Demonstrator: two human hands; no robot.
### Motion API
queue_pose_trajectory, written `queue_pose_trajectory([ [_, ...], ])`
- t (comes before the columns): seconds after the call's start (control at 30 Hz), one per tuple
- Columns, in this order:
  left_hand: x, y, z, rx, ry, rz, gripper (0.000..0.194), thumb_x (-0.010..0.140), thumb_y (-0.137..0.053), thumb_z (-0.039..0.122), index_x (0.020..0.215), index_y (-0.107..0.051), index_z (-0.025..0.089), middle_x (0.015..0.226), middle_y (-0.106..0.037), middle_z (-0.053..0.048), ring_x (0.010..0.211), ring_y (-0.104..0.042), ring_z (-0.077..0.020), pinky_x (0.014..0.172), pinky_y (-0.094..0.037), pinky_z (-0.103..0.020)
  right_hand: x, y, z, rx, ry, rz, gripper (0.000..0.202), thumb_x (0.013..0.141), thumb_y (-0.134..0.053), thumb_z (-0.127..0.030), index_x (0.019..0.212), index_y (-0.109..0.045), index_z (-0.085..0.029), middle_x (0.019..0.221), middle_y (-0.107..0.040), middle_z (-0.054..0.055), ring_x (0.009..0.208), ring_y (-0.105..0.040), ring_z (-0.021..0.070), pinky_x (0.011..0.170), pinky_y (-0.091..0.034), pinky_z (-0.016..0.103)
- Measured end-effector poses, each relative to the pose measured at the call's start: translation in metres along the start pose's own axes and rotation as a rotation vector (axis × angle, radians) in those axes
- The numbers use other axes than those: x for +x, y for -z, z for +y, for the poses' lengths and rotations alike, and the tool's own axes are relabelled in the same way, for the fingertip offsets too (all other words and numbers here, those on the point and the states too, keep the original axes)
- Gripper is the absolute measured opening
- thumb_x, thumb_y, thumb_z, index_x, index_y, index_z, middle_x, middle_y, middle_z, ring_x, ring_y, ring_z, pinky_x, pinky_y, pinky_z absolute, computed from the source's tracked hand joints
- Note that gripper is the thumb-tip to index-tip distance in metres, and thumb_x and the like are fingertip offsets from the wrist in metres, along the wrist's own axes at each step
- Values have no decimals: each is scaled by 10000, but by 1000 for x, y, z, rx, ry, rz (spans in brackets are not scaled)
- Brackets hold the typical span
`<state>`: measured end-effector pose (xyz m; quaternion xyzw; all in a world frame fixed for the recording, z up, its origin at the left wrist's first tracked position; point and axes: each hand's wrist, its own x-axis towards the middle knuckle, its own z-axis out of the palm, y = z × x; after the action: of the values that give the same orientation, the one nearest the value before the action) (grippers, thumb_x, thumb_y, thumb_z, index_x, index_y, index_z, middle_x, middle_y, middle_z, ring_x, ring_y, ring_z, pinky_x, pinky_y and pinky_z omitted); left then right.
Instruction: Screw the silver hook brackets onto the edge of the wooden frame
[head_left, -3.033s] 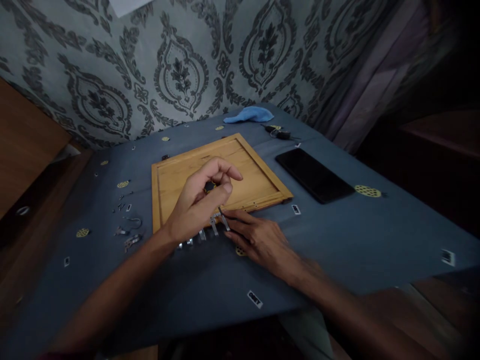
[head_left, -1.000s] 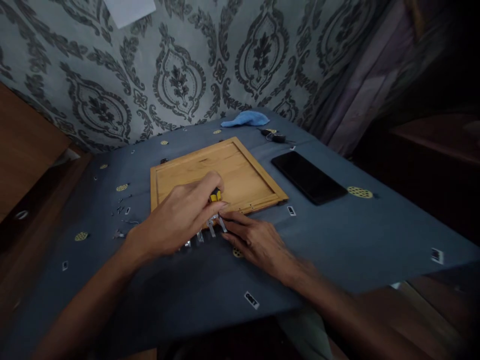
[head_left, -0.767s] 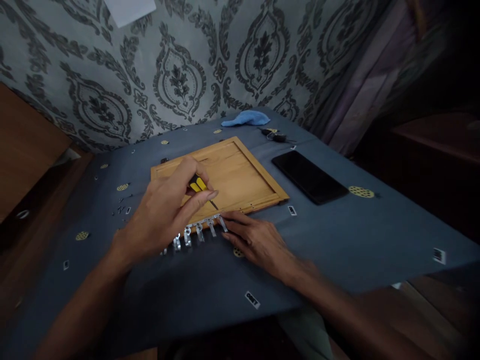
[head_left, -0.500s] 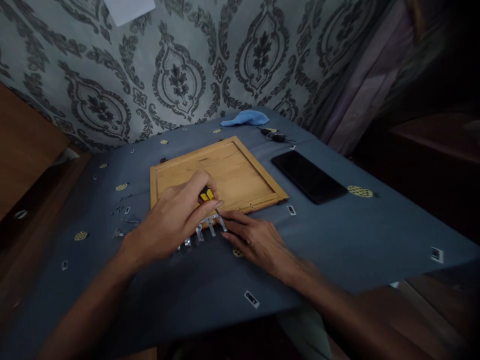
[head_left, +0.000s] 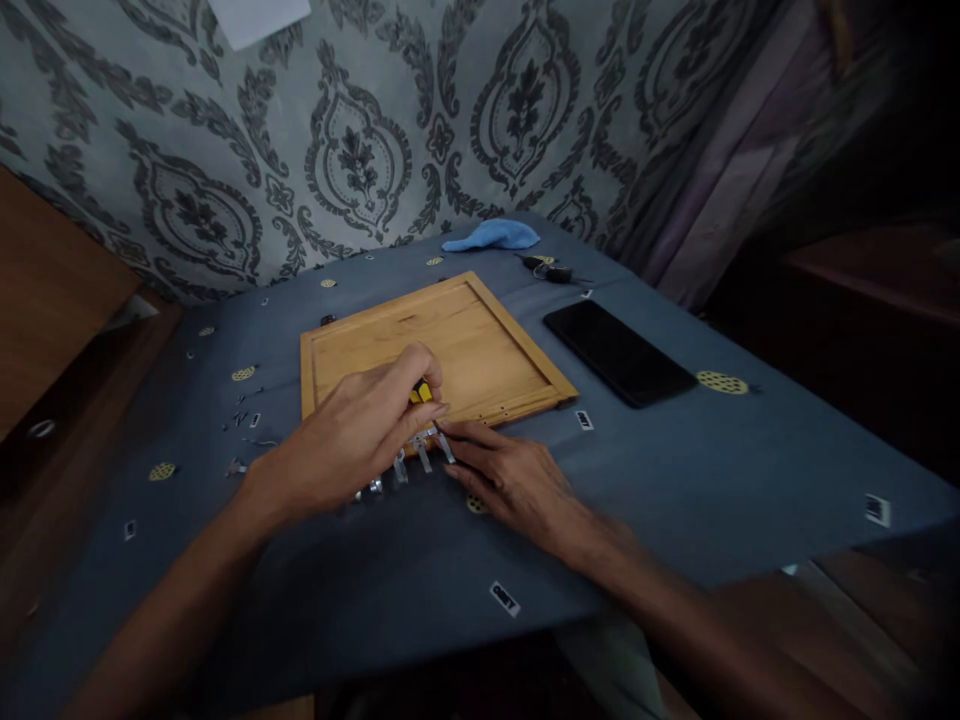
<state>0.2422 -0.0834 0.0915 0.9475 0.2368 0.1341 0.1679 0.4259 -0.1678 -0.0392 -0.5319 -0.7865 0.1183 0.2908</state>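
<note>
My left hand (head_left: 360,415) is closed around the handle of a yellow and black screwdriver (head_left: 421,391). Its shaft points down at a silver metal hook rail (head_left: 425,455), which lies along the near edge of a framed wooden board (head_left: 420,340). The tip is too small to make out. From the right, my right hand (head_left: 521,485) has its fingertips closed at the rail's right-end hook, holding it against the board's edge. Several hooks stick out past the edge towards me, and my left hand hides part of the rail.
Small screws (head_left: 240,418) and a small metal piece (head_left: 237,467) lie left of the board. A black phone (head_left: 619,352) rests to the right, with keys (head_left: 551,271) and a blue cloth (head_left: 493,236) behind. Dark blue cloth (head_left: 360,590) covers the table; a patterned wall stands behind it.
My left hand has turned on the screwdriver, its knuckles shifting slightly right, and less of the yellow handle shows. The right hand stays in place at the hook rail.
</note>
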Motion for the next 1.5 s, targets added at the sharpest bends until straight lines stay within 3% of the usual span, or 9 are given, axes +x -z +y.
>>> queue_pose_trajectory([
  [0.1,1,4,0,19,21,-75,88,1060,-424,277,1089,-488,224,930,-663,-5,788,-647,-169,665,-450,-271,0,-1,0,3,-2,-9,245,1046,-524,-257,1162,-729,-191,1324,-708,104,995,-761,251,757,-625,357],
  [0.3,3,12,-2,-3,-30,-207,166,1052,-386,292,1184,-469,234,1140,-673,-69,956,-674,-214,694,-471,-298,0,1,0,7,-4,-11,244,1046,-527,-253,1173,-725,-187,1329,-700,114,998,-757,242,767,-618,343],
  [0.4,5,11,-4,-21,-28,-176,149,1045,-388,292,1138,-487,231,1073,-680,-63,869,-669,-198,652,-454,-285,0,2,-2,10,-16,-22,227,1040,-536,-243,1151,-728,-193,1312,-707,109,985,-760,242,758,-620,343],
  [0.57,6,3,-1,-21,2,-115,107,1037,-396,276,1087,-478,231,785,-605,13,632,-574,-157,569,-389,-255,0,1,-1,7,-19,-9,246,1039,-529,-250,1155,-740,-200,1311,-709,113,962,-762,250,756,-627,371],
  [0.83,3,0,8,-7,74,-52,70,1020,-430,224,1061,-487,216,667,-512,53,542,-507,-142,502,-296,-250,0,-1,0,-2,-11,-13,231,1043,-538,-252,1152,-734,-198,1327,-708,106,1007,-763,265,770,-628,372],
  [1.13,1,3,6,-5,51,-12,67,1021,-455,216,1054,-512,212,759,-617,24,675,-619,-153,576,-392,-259,0,1,-1,-1,-2,-3,234,1036,-546,-236,1167,-734,-188,1308,-716,120,996,-767,259,766,-633,362],
  [1.37,-9,23,1,-92,130,231,107,991,-562,310,1051,-541,225,1096,-720,-54,948,-710,-196,755,-522,-300,0,1,1,20,-4,-7,258,1026,-549,-221,1202,-736,-199,1317,-714,112,1042,-756,260,828,-644,393],
  [1.5,-9,17,1,-23,91,160,103,1003,-525,288,1069,-559,216,1041,-734,-62,839,-707,-188,665,-499,-289,-1,0,2,31,6,3,275,1026,-545,-218,1226,-733,-201,1324,-710,116,1042,-753,258,834,-644,399],
])
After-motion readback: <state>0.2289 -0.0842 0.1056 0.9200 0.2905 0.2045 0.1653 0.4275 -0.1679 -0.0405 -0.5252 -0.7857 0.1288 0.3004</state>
